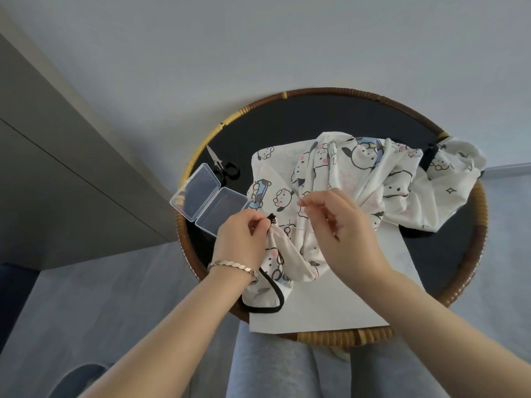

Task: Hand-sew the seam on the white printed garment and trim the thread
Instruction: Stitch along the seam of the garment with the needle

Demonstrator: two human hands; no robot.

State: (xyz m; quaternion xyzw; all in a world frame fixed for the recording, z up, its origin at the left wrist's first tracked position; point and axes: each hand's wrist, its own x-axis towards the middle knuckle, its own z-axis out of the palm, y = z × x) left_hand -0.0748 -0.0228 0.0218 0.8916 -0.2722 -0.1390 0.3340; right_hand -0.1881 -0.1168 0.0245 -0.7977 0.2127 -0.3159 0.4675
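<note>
From the head view, your left hand [244, 239], the one wearing a bracelet [232, 267], is closed in a tight grip. Thumb and fingers pinch a gathered edge of the white printed garment [359, 173] right beside a small black knot [271, 217]. Your right hand [342, 225] is raised just above the cloth. Its thumb and forefinger are closed in a fine grip on what looks like a needle [299, 203], though it is too small to be sure.

The garment lies bunched across the round worktop [471, 254] with the woven rim, partly on a white sheet [330, 305]. Its black strap [275, 300] loops off the near edge under your left wrist. To the left of the garment, a clear plastic box [209, 201] sits open. The black-handled scissors [222, 165] lie just behind the box.
</note>
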